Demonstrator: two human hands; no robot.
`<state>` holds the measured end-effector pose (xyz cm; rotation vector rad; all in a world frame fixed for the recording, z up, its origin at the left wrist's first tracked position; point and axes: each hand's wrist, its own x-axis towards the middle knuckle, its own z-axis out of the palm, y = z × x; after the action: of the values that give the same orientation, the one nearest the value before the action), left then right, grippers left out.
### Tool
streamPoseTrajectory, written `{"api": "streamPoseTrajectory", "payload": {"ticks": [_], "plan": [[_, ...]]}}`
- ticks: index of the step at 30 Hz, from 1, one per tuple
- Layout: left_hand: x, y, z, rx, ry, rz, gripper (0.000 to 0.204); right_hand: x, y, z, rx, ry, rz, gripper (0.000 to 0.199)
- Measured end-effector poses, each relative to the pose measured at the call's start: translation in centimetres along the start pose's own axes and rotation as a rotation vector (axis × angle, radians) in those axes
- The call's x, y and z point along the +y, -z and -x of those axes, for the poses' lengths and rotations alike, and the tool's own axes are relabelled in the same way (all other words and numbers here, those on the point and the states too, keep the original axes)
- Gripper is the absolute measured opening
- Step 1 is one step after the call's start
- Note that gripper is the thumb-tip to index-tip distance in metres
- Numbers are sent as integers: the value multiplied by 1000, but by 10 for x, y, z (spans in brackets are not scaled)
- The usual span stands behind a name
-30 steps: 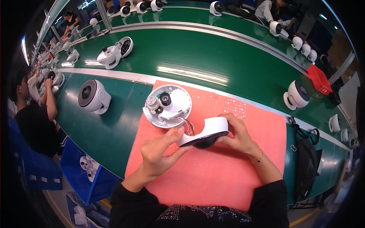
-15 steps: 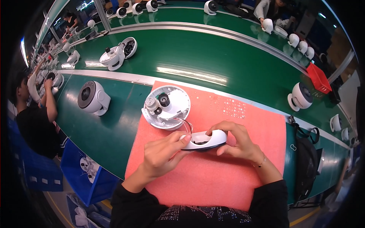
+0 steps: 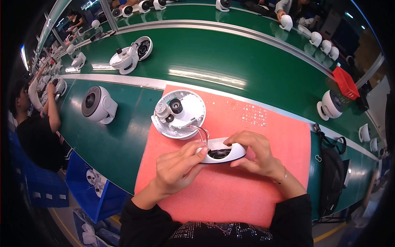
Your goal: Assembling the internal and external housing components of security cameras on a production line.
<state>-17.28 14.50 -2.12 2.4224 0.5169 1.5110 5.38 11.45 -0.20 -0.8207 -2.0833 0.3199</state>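
Between my two hands is a white oval plastic housing (image 3: 235,155) with a dark opening on its upper side and black parts inside. My left hand (image 3: 177,164) pinches its left end between thumb and fingers. My right hand (image 3: 257,154) grips the right end, its index finger bent over the rim of the opening. Thin red, black and white wires (image 3: 202,131) run from near the housing's left end to an open round white shell (image 3: 180,130). That shell lies on the pink foam mat (image 3: 230,193), showing a motor, a black cylinder and a gear inside.
Small screws (image 3: 254,115) lie in rows on the mat's far part. An assembled white camera (image 3: 98,105) stands to the left, an opened one (image 3: 127,57) on the green belt. A black bag (image 3: 331,177) lies right, blue bins (image 3: 92,187) lower left. A co-worker (image 3: 37,123) is at left.
The housing has tipped so that its opening faces me more and the black parts inside show. Both hands keep their hold. The view has shifted slightly.
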Motion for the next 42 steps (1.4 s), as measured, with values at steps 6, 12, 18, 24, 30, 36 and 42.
{"api": "streamPoseTrajectory", "payload": {"ticks": [6,12,18,24,30,36,42], "plan": [[1,-1,4,13,16,45,55,-13,0,-5,16,39,97,46],[-5,0,17,-23,275,204,58,-12,-1,0,20,-65,27,43],[-11,-9,29,-156,646,416,41,-10,-3,7,47,-256,-251,44],[-13,-9,34,-97,646,452,41,-10,10,0,-107,-412,-347,65],[-12,-10,30,-81,635,458,41,-7,6,3,-152,-355,-163,80],[-9,3,15,-114,867,623,45,-10,-1,1,-6,-653,-728,82],[-14,6,15,463,621,221,47,-4,9,0,146,-893,-1130,66]]}}
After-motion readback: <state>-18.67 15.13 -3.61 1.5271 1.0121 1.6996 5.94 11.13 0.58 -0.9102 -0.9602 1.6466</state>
